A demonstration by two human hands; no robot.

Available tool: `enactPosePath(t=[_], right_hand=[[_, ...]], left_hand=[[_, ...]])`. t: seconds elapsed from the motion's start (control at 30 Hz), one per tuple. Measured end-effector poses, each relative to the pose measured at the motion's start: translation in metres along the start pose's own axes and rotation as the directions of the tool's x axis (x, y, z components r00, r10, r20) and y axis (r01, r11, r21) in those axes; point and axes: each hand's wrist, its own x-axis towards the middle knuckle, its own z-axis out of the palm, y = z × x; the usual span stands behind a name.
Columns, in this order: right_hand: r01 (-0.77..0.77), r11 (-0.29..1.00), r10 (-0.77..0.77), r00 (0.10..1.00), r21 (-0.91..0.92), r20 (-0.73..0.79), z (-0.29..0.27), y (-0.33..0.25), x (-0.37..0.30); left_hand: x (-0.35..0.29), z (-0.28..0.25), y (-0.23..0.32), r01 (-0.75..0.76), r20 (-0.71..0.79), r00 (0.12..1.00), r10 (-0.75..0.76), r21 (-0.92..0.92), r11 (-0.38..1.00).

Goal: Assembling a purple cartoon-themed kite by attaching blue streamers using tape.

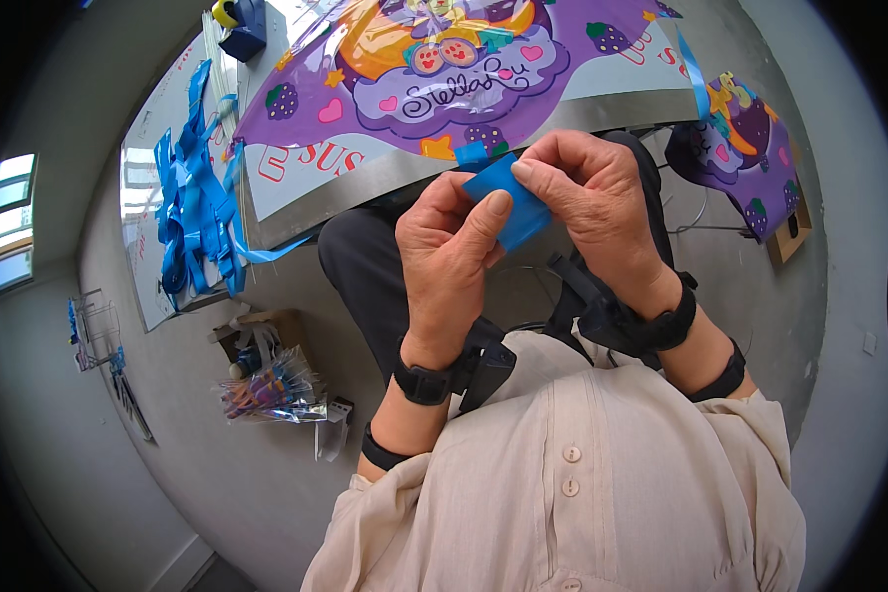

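Both my hands are raised in front of the table's near edge, closed on a small flat piece of blue ribbon-like strip [525, 222]. The left hand [444, 247] pinches its left side, thumb on top. At the upper corner, the fingertips of my right hand [597, 192] press together on the same strip. A short blue tab [472, 154] shows just beyond my left fingers, by the edge of a shiny purple sheet [405, 74] printed with cartoon shapes. Whether the tab joins the held strip is hidden.
A tangled heap of blue ribbons [195, 197] lies at the table's left, one trailing over the edge. A tape dispenser [245, 30] stands behind it. Another purple printed sheet [750, 163] hangs at right by a cardboard box [791, 235]. A clear bag [271, 395] is on the floor.
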Motion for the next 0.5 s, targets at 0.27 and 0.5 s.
enactPosePath(t=[0.27,0.5], right_hand=[[-0.256,0.845,0.209,0.966,0.47,0.15,-0.0049,0.0041,0.0017],[-0.309,0.796,0.26,0.951,0.521,0.166,-0.0042,0.0079,0.0027]], left_hand=[[0.0031,0.0012,-0.0025,0.068,0.068,0.996,-0.056,-0.192,0.979],[0.0037,0.0079,-0.0015,0.068,0.014,0.998,-0.067,-0.174,0.982]])
